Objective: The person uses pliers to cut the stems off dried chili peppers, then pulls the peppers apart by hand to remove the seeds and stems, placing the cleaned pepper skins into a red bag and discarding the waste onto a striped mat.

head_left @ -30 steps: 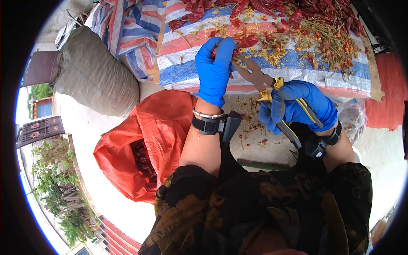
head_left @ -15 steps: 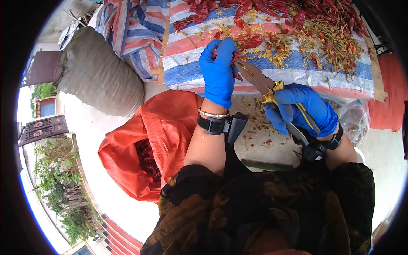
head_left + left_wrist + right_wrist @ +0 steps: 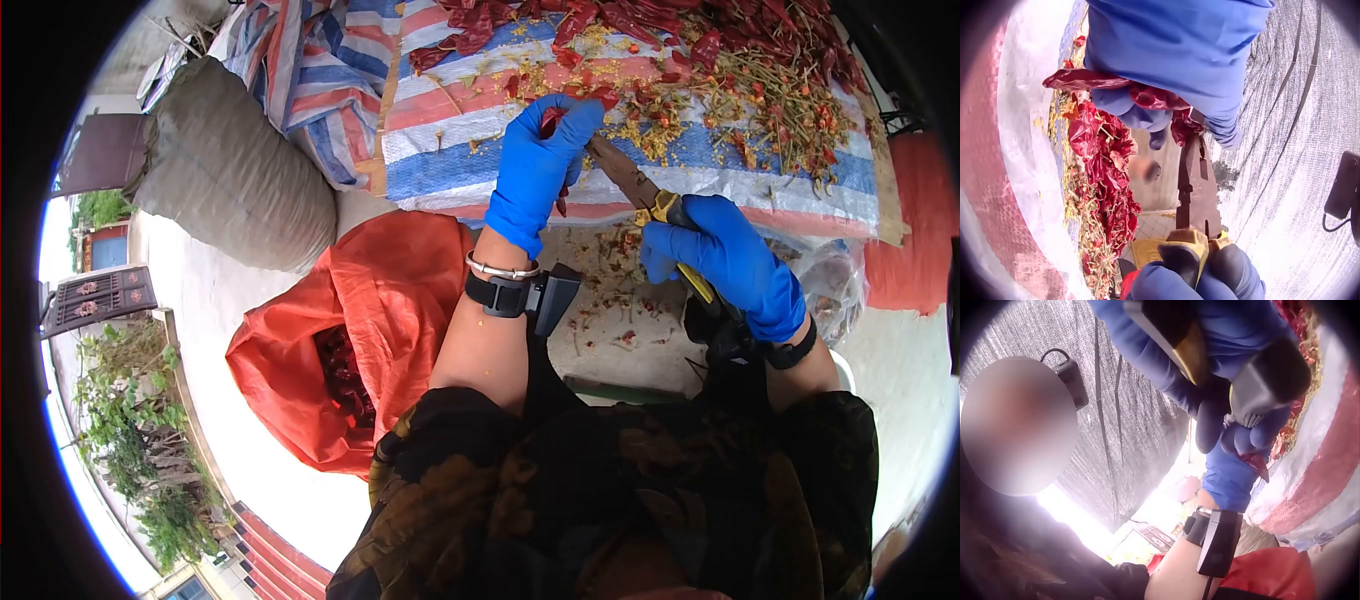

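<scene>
My blue-gloved left hand (image 3: 540, 165) pinches dried red chili (image 3: 1160, 99) between thumb and fingers, above the near edge of the striped sheet. My right hand (image 3: 725, 262), also gloved in blue, grips pliers (image 3: 628, 178) with yellow and dark handles. In the left wrist view the tips of the pliers (image 3: 1196, 181) are at the chili piece beside the left thumb, their jaws nearly together. A chili end (image 3: 1256, 464) hangs below the left fingers in the right wrist view.
Red chilies (image 3: 640, 20), stems (image 3: 790, 120) and yellow seeds lie on the striped sheet (image 3: 430, 165). An open red sack (image 3: 400, 270) holding chilies stands left of my left forearm, with a full grey-beige sack (image 3: 235, 165) beyond it. Scraps litter the ground below the sheet's edge.
My left hand has moved right and tilted toward the pliers. The right hand has turned over more, so its back faces up, and the plier handles have come closer together.
</scene>
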Demonstrator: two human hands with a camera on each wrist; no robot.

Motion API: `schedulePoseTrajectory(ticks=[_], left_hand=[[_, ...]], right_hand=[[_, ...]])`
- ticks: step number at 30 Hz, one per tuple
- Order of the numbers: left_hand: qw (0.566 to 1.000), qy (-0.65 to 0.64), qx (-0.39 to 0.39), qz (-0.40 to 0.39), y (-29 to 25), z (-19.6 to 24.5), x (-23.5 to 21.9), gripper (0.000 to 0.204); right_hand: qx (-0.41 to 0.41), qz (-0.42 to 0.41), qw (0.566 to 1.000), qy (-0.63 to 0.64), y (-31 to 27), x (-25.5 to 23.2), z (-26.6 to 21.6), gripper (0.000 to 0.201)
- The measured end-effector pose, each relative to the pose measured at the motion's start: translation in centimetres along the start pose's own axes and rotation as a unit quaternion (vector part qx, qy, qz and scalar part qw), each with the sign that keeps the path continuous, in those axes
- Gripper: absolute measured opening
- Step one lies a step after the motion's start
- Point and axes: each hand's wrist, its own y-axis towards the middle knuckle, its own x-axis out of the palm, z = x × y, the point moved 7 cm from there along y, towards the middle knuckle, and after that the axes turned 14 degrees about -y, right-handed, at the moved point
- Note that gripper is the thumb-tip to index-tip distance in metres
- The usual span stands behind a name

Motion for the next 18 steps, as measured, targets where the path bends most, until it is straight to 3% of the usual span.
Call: schedulePoseTrajectory(ticks=[3, 5, 9, 13, 15, 16, 18], left_hand=[[0.997, -0.073, -0.033, 0.016, 0.0, -0.5, -0.2, 0.023], [0.993, -0.111, -0.032, 0.022, -0.2, -0.5, 0.0, 0.022], [0.965, -0.254, -0.055, 0.041, 0.0, -1.5, 0.1, 0.019], [0.949, -0.302, -0.073, 0.047, -0.1, -2.4, 0.4, 0.02], [0.902, -0.416, -0.115, 0.026, -0.1, -3.2, 1.1, 0.022], [0.901, -0.419, -0.112, 0.025, 0.0, -3.4, 0.9, 0.022], [0.858, -0.492, -0.142, -0.025, 0.0, -3.3, 1.9, 0.018]], right_hand=[[0.003, 0.008, 1.0, -0.024, 0.0, -0.2, -0.1, 0.028], [0.025, -0.03, 0.997, 0.067, -0.1, 0.3, -0.2, 0.029], [-0.004, -0.068, 0.99, 0.124, 0.4, 0.6, -0.5, 0.031], [-0.002, -0.096, 0.973, 0.209, 0.7, 1.6, 0.0, 0.033], [-0.021, -0.105, 0.962, 0.25, 0.9, 2.1, 0.0, 0.033], [-0.003, -0.109, 0.953, 0.282, 1.0, 2.4, 0.1, 0.032], [0.017, -0.108, 0.934, 0.34, 1.1, 3.2, 0.3, 0.031]])
